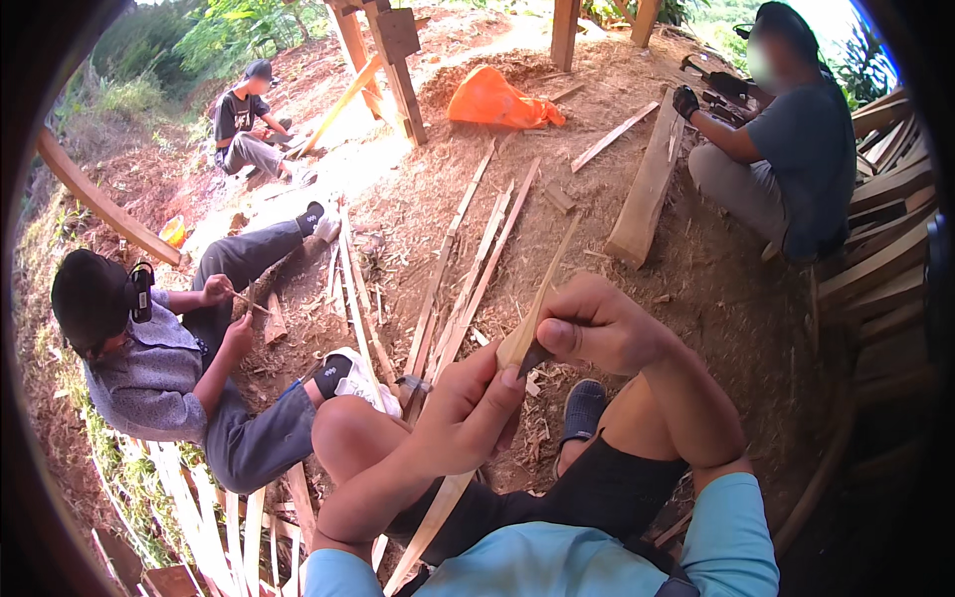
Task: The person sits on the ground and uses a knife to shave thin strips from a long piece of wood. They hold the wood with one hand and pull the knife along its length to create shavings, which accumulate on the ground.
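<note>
A long pale wooden strip (434, 522) slants across my lap, its thin far end pointing away over the ground. My left hand (466, 413) is closed around the strip near its middle, thumb on top. Just beyond, my right hand (602, 323) is pinched at the strip's right edge. A small dark blade (535, 356) shows under its fingers, against the wood; its handle is hidden in the hand. Beyond my left knee, a hammer head (410, 384) lies by the strips on the ground.
Several wooden strips (487, 269) and a thick beam (647, 194) lie on the dirt ahead. At left a person (149, 348) sits working a thin stick; another (806, 149) sits at right beside stacked timber (885, 259). Farther back are an orange sheet (497, 99), wooden posts and a third person (249, 124).
</note>
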Demonstrator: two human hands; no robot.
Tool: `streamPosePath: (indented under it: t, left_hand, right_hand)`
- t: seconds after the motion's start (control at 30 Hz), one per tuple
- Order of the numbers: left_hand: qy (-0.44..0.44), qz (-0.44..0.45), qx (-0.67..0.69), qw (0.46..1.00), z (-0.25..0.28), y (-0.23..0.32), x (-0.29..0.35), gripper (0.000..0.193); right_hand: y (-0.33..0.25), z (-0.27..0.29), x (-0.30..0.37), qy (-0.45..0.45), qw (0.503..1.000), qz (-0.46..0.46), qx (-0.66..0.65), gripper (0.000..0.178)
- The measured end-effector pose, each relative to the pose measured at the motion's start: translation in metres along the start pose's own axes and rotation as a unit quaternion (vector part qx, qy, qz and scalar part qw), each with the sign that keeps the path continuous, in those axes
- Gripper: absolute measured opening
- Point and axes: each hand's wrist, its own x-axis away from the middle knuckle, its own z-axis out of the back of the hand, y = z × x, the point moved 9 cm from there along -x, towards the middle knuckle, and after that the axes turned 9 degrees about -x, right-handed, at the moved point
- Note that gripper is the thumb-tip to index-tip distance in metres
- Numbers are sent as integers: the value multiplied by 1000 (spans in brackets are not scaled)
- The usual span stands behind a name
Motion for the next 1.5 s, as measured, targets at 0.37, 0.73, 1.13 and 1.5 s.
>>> streamPosePath:
  t: [0.37, 0.73, 1.13, 1.5]
  left_hand:
    - [70, -39, -15, 997, 11, 10, 1, 31]
    - [67, -13, -40, 997, 14, 1, 10, 25]
    - [45, 73, 56, 995, 25, -16, 0, 44]
    - [89, 105, 82, 987, 37, -26, -5, 25]
  right_hand:
    - [2, 4, 0, 120, 985, 106, 67, 29]
    - [-11, 22, 4, 163, 971, 156, 81, 39]
    - [26, 34, -8, 178, 950, 67, -249, 26]
    - [29, 22, -11, 168, 984, -42, -50, 23]
